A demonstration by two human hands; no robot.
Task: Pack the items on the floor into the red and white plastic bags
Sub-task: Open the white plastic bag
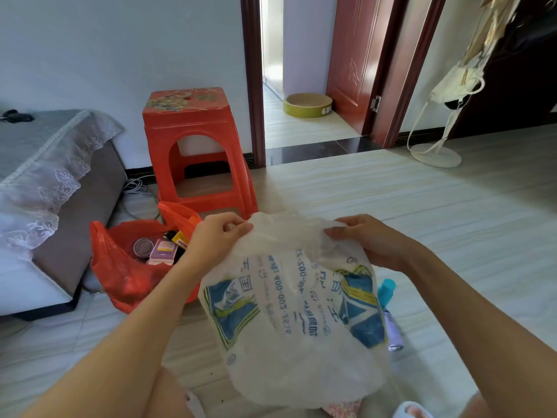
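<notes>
the thin white plastic bag printed with blue and yellow graphics [289,312] is held up off the pale tiled floor [452,236] in front of the person, its upper edge bunched between both hands. the left hand [215,239] is clenched on the bag's top left edge, fingers curled round a fold of film, and the right hand [366,236] grasps the top right edge in the same pinched way. the mouth of this bag appears not yet spread, and nothing can be made out inside it, so its share of the packing is judged not yet begun.

the crumpled red plastic bag [120,267] sits on the floor to the left, just beside the white one, with its mouth open. several things are already seen inside it: a round dark-lidded tin [143,247], a small lilac box [162,251] and a yellow packet [180,238]. that part of the task is taken as largely done.

on the floor behind the white bag's right side, a turquoise-capped bottle [386,289] and a pale lilac spray can [393,333] are partly visible and remain unpacked. whether more items are hidden behind the bag cannot be told.
</notes>
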